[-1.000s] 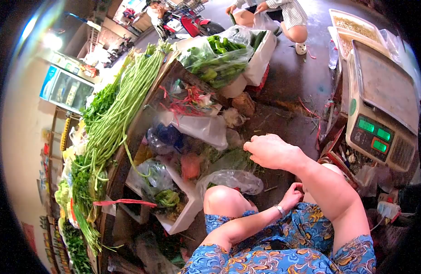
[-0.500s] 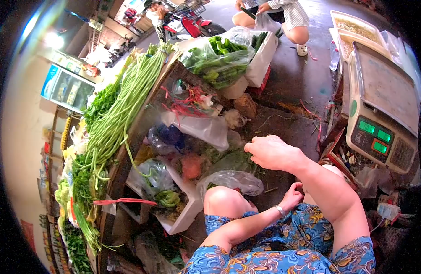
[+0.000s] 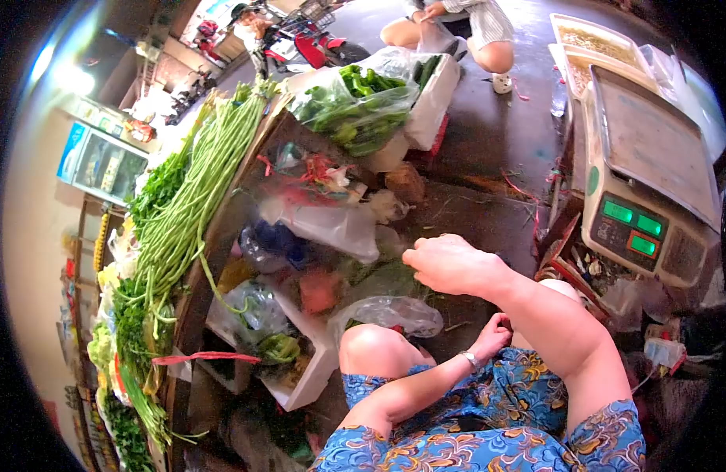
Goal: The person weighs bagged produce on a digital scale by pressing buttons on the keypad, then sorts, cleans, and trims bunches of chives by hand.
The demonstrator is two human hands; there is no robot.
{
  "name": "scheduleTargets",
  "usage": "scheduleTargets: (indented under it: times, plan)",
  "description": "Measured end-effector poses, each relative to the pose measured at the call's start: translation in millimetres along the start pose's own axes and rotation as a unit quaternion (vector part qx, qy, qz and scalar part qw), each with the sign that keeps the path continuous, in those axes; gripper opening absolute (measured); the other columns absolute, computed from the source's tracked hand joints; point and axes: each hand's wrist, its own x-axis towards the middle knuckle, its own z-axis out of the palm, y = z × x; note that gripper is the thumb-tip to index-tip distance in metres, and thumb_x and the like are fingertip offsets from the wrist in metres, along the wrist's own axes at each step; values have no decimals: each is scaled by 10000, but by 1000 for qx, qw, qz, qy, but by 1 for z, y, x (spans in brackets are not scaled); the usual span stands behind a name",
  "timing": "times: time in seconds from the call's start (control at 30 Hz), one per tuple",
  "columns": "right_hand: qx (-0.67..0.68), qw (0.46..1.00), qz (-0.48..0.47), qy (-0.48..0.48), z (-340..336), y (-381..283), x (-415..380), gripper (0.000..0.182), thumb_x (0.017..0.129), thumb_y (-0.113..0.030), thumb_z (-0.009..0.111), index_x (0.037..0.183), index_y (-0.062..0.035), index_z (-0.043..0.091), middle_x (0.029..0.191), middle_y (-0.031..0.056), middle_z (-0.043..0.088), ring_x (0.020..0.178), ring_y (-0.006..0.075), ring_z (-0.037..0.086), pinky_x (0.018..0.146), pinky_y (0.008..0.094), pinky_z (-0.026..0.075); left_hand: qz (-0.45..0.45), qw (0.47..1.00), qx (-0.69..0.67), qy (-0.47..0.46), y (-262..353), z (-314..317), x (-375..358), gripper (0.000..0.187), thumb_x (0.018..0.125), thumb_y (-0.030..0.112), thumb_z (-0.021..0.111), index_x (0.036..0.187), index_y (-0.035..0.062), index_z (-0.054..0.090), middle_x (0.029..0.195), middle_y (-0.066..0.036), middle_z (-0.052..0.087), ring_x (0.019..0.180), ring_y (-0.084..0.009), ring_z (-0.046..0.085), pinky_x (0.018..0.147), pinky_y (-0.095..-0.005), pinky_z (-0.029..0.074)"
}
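My right hand (image 3: pixel 449 264) is raised in front of my knees with its fingers bent together; whatever they may hold is hidden. Near my lap, beside my thigh, my left hand (image 3: pixel 491 336) is curled, a silver band on its wrist, and nothing shows clearly in it. Below and left of my right hand lies a clear plastic bag (image 3: pixel 402 315). Long green beans (image 3: pixel 205 181) lie over leafy greens (image 3: pixel 131 315) on the stall at the left. A bag of green peppers (image 3: pixel 359 102) sits at the top middle.
A scale (image 3: pixel 654 157) with lit green digits stands at the right, by white trays (image 3: pixel 595 43). A white foam box (image 3: pixel 319 362) holds greens and bags. Another person (image 3: pixel 489 31) crouches at the top, near a red motorbike (image 3: pixel 308 51).
The whole view has shifted, so the stall, scale and hands appear slightly further left. My hands keep nearly the same pose. The crouching person's hands have moved slightly.
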Motion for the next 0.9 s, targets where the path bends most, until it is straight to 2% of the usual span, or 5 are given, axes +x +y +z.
scheduleTargets:
  times: [0.17, 0.27, 0.37, 0.6, 0.9]
  plan:
    - [-15, 999, -25, 31, 5, 1, 1, 162, 785, -119, 564, 887, 0, 602, 838, 196, 631, 820, 367, 630, 704, 446, 506, -33, 999, 23, -2, 16, 4, -10, 501, 812, -34, 484, 1283, 80, 356, 725, -21, 567, 611, -95, 503, 558, -248, 415]
    - [0, 998, -36, 46, 8, 4, 2, 154, 781, -114, 572, 862, 11, 609, 816, 196, 637, 815, 365, 635, 699, 446, 509, -28, 998, 57, -5, 26, 5, -16, 485, 846, 110, 580, 1290, 27, 404, 1011, -74, 556, 891, -147, 497, 755, -295, 406]
    - [7, 997, -39, 64, 7, 3, 0, 141, 776, -100, 573, 844, 15, 616, 801, 195, 642, 800, 360, 641, 682, 440, 515, -36, 997, 71, -12, 25, 6, -12, 461, 905, 43, 532, 1316, 69, 324, 822, -9, 591, 648, -69, 503, 555, -217, 399]
    - [4, 998, -33, 59, 8, 2, -1, 121, 770, -76, 560, 814, 13, 629, 795, 183, 647, 812, 342, 645, 691, 431, 516, 23, 999, 24, -7, 47, 17, -23, 241, 860, 56, 582, 1091, -14, 583, 975, -44, 635, 775, -102, 579, 634, -253, 467]
    - [-22, 997, -35, 61, 8, 0, 3, 125, 703, -22, 582, 760, -4, 692, 752, 139, 679, 720, 272, 678, 573, 379, 542, -22, 984, 177, 7, 77, 18, -23, 333, 844, 190, 619, 1116, 5, 569, 955, -31, 611, 812, -105, 538, 639, -268, 452]
